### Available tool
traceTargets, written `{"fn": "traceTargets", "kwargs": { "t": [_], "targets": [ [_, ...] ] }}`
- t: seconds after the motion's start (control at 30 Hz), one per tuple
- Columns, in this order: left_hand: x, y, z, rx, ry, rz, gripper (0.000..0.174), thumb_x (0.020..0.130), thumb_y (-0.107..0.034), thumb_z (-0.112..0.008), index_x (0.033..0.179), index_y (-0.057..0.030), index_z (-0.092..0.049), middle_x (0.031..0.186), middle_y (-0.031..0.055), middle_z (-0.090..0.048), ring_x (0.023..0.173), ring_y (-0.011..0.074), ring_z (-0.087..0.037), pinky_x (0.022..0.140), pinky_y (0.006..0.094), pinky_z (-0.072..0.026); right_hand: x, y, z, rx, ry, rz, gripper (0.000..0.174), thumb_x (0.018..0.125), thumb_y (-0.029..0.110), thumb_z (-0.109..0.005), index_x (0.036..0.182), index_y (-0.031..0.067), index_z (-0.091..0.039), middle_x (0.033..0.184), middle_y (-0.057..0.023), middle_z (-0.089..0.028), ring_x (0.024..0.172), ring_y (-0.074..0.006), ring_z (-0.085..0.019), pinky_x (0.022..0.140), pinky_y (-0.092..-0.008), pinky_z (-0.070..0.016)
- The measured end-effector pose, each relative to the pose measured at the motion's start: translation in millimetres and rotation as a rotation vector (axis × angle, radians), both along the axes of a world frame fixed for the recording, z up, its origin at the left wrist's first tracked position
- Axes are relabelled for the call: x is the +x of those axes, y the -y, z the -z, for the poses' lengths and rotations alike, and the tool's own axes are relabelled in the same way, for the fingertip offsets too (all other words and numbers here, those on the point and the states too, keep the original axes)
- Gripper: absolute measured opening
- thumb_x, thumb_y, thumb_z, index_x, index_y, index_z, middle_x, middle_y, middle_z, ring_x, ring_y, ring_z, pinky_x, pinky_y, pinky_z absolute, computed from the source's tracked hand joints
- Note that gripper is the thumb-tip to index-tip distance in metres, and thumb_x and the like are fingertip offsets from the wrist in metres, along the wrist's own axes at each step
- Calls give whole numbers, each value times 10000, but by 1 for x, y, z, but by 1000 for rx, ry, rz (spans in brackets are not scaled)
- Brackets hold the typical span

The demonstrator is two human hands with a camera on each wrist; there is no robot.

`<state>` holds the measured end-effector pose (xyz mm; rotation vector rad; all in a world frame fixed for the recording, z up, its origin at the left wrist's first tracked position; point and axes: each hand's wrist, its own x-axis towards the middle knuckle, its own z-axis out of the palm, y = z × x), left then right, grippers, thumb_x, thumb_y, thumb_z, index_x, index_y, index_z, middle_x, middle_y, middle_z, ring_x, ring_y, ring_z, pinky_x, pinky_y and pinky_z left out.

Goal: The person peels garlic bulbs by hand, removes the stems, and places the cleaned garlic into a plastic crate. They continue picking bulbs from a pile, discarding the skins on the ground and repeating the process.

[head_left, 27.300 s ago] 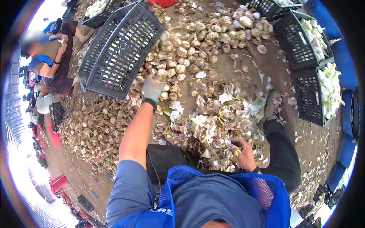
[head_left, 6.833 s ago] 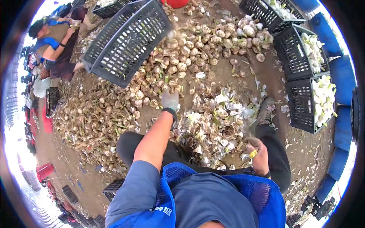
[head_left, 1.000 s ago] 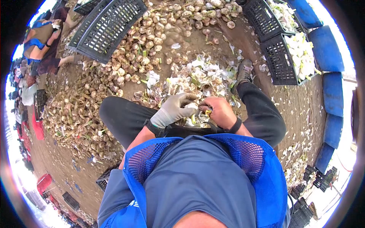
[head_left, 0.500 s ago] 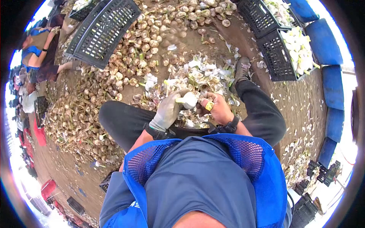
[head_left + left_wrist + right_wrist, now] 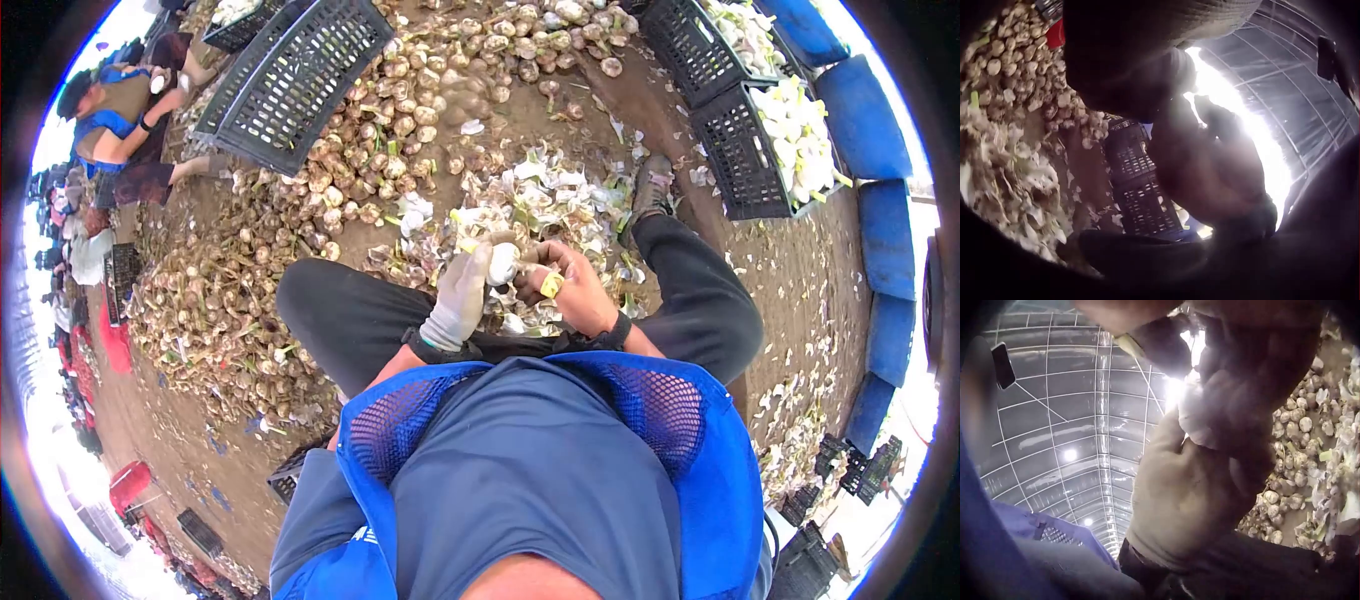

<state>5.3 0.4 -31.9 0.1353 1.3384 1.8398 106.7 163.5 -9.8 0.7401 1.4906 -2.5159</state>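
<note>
My left hand [image 5: 462, 292], in a pale work glove, grips a white garlic bulb [image 5: 503, 263] in front of my lap. The bulb's short stem points up and left, past the glove. My bare right hand [image 5: 578, 288] has a yellow band [image 5: 551, 284] round one digit. Its curled fingers meet the bulb's right side. In the right wrist view the bulb [image 5: 1196, 419] sits between the glove [image 5: 1179, 494] and the darkened right fingers. The left wrist view shows both hands backlit, with the bulb hidden. Below the hands lies a heap of papery garlic skins [image 5: 545, 200].
Unpeeled garlic [image 5: 230, 300] is heaped at the left and runs on to the far side. A tilted black crate [image 5: 295, 85] stands there. Black crates [image 5: 740, 155] of white garlic stand right, beside blue barrels [image 5: 885, 235]. Another person [image 5: 125, 120] sits at the far left.
Earlier the left hand reached into the garlic while the right stayed near the lap. Now both meet at a bulb. Over the last second its stem has turned from downward to up and left.
</note>
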Motion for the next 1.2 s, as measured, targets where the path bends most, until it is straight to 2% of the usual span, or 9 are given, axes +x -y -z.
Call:
{"fn": "traceTargets", "kwargs": {
  "t": [0.07, 0.2, 0.53, 0.63, 0.7, 0.8, 0.93, 1.07, 1.2],
  "targets": [
    [2, 3, 2, -132, -407, 67, 423, 1100, -272, -418, 1349, 21, -594, 1106, 68, -669, 981, 138, -623, 899, 290, -494, -1, 5, 7, 6, -21, 62, 165, 1001, 126, -652, 1069, -17, -605, 882, -58, -677, 739, -114, -653, 642, -263, -537],
    [0, 4, 3, -108, -619, 71, 408, 1095, -248, -428, 1347, 30, -589, 1175, 70, -640, 1056, 126, -601, 920, 294, -494, -4, 6, 10, 1, -10, 74, 153, 999, 121, -660, 1052, -13, -609, 869, -53, -675, 720, -113, -642, 630, -265, -528],
    [0, 5, -3, -69, -454, 90, 382, 1096, -223, -416, 1341, 15, -586, 1200, 87, -643, 1070, 135, -608, 937, 296, -494, -4, 4, -2, 46, 56, 103, 143, 1003, 107, -663, 1050, -26, -638, 875, -47, -689, 714, -111, -649, 627, -276, -551],
    [-4, 0, -4, -97, -610, 129, 345, 1067, -169, -448, 1317, 21, -589, 1198, 124, -643, 1096, 202, -621, 966, 329, -487, -6, 2, -5, 70, 115, 75, 165, 1004, 112, -669, 1072, -38, -651, 877, -53, -703, 704, -112, -655, 619, -272, -553],
    [-11, -3, -3, -106, -992, 93, 330, 1028, -128, -483, 1298, 31, -587, 1201, 179, -631, 1126, 298, -615, 1002, 373, -470, -9, 4, -5, 90, 137, 52, 179, 1003, 118, -674, 1077, -45, -659, 877, -57, -711, 699, -112, -657, 616, -270, -552],
    [-15, -2, -8, -132, -1030, 109, 345, 995, -108, -500, 1299, 36, -578, 1213, 217, -614, 1155, 366, -592, 1026, 404, -455, -12, 9, -7, 96, 139, 108, 189, 999, 124, -685, 1070, -51, -678, 871, -62, -720, 697, -112, -661, 619, -279, -557],
    [-20, 3, -1, -115, -1044, 103, 347, 1008, -117, -468, 1299, 38, -575, 1214, 205, -623, 1159, 341, -600, 1014, 394, -464, -17, 15, 0, 183, 162, 91, 163, 997, 103, -677, 1052, -51, -689, 880, -70, -726, 714, -102, -652, 631, -271, -543],
    [-20, 8, -2, 34, -536, 36, 358, 1040, -156, -412, 1270, 38, -607, 1197, 142, -655, 1093, 237, -630, 976, 345, -485, -18, 26, 40, 363, 90, 68, 129, 980, 71, -674, 1021, -50, -695, 875, -66, -721, 759, -92, -632, 659, -264, -529],
    [-34, 22, 2, 17, -221, -58, 394, 1056, -207, -387, 1250, 28, -636, 1155, 83, -682, 1039, 148, -633, 937, 294, -490, -21, 32, -4, 728, 103, 73, 156, 889, -4, -715, 1044, 0, -700, 946, -73, -716, 851, -164, -670, 780, -325, -537]
  ]
}}
